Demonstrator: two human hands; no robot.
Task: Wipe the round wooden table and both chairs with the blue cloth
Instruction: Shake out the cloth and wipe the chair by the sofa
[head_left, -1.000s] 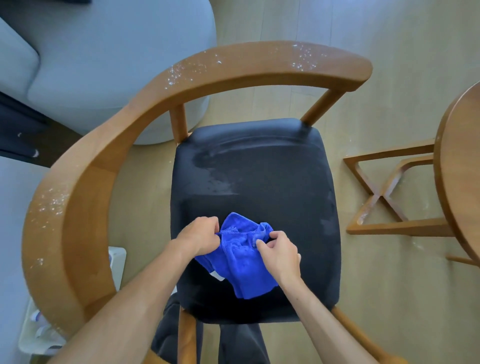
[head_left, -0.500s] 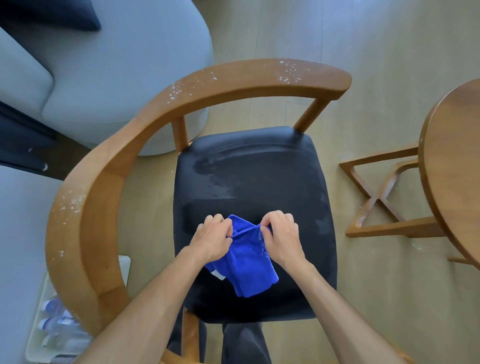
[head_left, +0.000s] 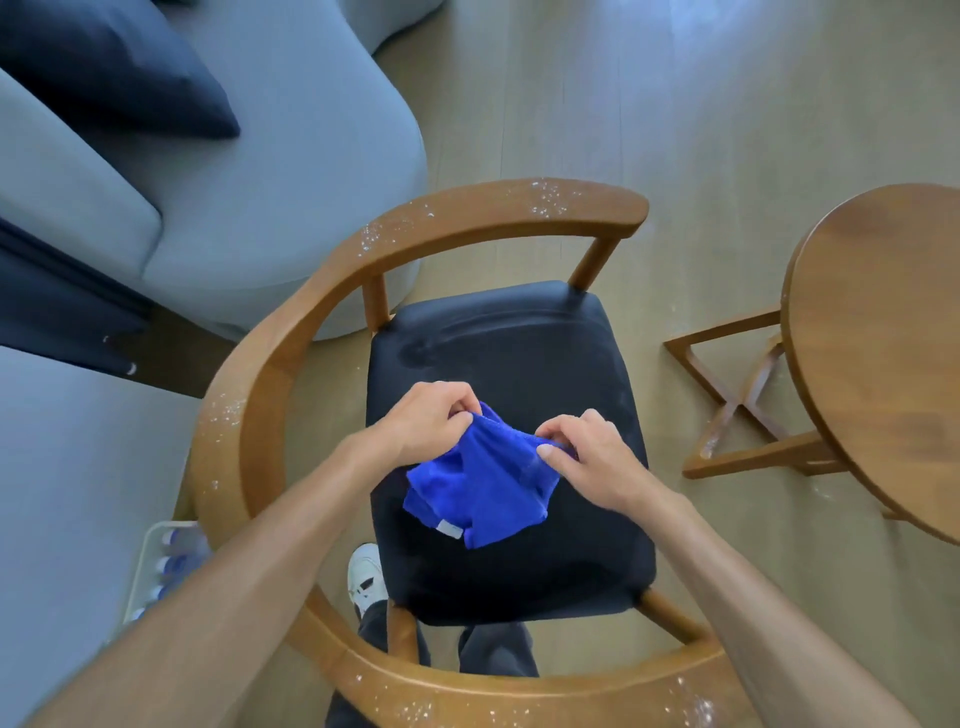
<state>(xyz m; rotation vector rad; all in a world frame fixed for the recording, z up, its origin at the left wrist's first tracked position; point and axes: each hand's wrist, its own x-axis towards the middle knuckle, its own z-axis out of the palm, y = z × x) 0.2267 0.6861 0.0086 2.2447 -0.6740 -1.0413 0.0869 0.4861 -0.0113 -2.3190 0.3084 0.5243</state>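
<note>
Since a second ago both hands have lifted the blue cloth (head_left: 480, 486) off the seat and drawn apart, stretching its top edge; the view has also pulled back, so the near curve of the chair rail now shows. Chair (head_left: 270, 374): wooden, with a curved rail wrapping left, far and near sides, white specks scattered along it; black padded seat (head_left: 524, 343) with a dull smear toward the back. Grey sofa (head_left: 291, 156) sits just beyond the rail on the left, a dark cushion (head_left: 104, 67) on it. Round wooden desk (head_left: 878, 338) stands to the right, apart from the chair, its crossed base (head_left: 737, 405) on the plank floor (head_left: 675, 104). White rack of bottles (head_left: 161, 561) low at left, outside the rail. A white shoe (head_left: 366, 574) and dark trouser legs show under the seat's near edge. Left hand (head_left: 426, 421) knuckles up, fingers pinching the cloth's left top corner. Right hand (head_left: 592, 452) likewise clenched on the right top corner, thumb pressed against the fabric. Cloth hangs bunched between them over the middle of the seat, a small white tag at its lower edge. Both forearms reach in over the near rail. Open floor lies between chair and desk; the seat's far half is uncovered.
</note>
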